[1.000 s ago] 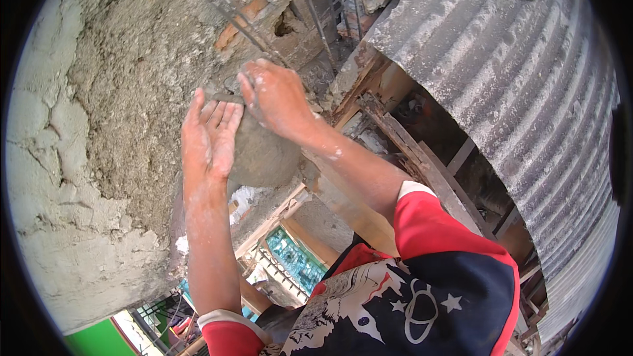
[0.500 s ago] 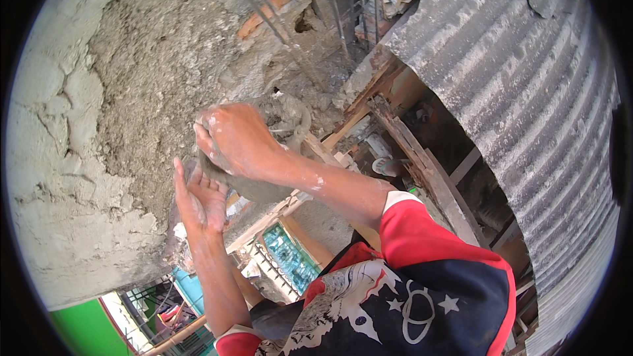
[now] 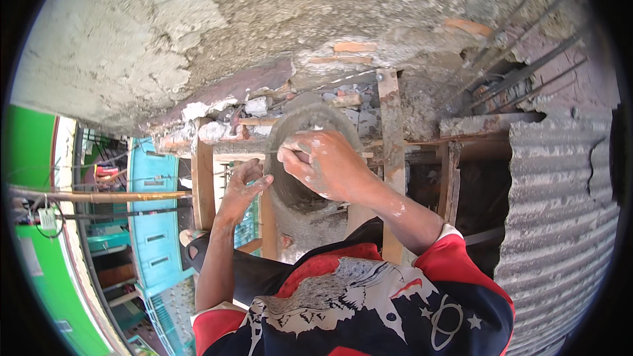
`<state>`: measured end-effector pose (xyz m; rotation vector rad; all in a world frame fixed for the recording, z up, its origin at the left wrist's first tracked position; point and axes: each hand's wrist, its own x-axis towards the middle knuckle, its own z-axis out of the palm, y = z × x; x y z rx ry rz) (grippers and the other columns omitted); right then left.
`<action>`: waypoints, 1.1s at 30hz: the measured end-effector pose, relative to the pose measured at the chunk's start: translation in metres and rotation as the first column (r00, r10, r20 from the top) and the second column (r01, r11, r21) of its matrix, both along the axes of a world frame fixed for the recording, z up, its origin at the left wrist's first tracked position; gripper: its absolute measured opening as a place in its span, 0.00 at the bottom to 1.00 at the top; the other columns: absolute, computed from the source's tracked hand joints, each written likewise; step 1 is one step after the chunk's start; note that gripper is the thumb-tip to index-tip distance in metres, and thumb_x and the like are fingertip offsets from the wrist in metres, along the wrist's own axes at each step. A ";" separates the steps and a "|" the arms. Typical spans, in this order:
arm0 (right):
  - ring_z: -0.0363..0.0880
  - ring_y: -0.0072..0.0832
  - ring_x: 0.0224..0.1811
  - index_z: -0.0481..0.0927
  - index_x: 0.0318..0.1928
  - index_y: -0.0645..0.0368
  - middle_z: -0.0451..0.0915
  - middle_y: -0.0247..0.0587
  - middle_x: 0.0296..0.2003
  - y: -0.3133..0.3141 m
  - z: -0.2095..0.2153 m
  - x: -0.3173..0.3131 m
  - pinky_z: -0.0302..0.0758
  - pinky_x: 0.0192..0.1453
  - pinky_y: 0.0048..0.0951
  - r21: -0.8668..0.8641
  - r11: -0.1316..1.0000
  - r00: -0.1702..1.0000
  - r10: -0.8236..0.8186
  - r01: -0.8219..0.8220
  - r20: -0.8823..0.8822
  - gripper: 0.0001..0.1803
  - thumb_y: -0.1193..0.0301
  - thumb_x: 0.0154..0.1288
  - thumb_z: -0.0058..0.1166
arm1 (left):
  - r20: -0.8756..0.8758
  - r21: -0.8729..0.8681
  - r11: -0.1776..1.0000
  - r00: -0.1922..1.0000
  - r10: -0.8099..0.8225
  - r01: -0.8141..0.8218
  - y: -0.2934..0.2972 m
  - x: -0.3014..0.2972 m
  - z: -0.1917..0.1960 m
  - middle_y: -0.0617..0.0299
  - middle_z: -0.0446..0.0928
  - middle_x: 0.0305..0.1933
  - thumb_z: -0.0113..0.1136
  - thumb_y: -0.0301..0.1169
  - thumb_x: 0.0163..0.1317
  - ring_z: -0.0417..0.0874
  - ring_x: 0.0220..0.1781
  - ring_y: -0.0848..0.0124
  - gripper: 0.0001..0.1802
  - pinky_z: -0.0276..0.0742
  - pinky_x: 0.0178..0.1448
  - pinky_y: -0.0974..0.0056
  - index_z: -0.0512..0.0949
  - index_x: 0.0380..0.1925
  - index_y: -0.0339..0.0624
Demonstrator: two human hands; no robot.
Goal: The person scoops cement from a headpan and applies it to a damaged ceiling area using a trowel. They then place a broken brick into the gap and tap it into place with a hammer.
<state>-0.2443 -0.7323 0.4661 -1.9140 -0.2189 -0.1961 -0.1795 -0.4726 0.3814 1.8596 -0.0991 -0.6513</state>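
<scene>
A round grey bucket, coated with cement, stands in front of me below the rough wall. My right hand is closed in a fist over its opening, with the knuckles up and whitish smears on the skin. Whatever the fist grips is hidden beneath the fingers. Beside the bucket's left rim is my left hand, its fingers apart and slightly curled, holding nothing that I can see. The bucket's contents are mostly hidden by my right hand and shadow.
A crumbling plastered wall spans the far side. Bare steel rods stick out at the far right, above corrugated roofing. Wooden beams flank the bucket. Bamboo poles cross at left, near a blue panel.
The view has swung left, bringing the bucket and beams to the middle and the green wall into fuller sight. My right fist stays closed; my left hand has turned from palm-up and its fingers have curled.
</scene>
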 end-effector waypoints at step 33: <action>0.84 0.44 0.40 0.72 0.62 0.61 0.83 0.50 0.38 -0.078 -0.207 0.126 0.79 0.44 0.49 -0.903 0.399 0.956 -0.164 -0.161 -0.243 0.27 0.71 0.60 0.55 | 0.108 0.331 0.836 0.898 0.426 -0.437 0.136 -0.055 -0.151 0.62 0.73 0.32 0.60 0.29 0.60 0.74 0.33 0.71 0.10 0.73 0.38 0.63 0.70 0.31 0.35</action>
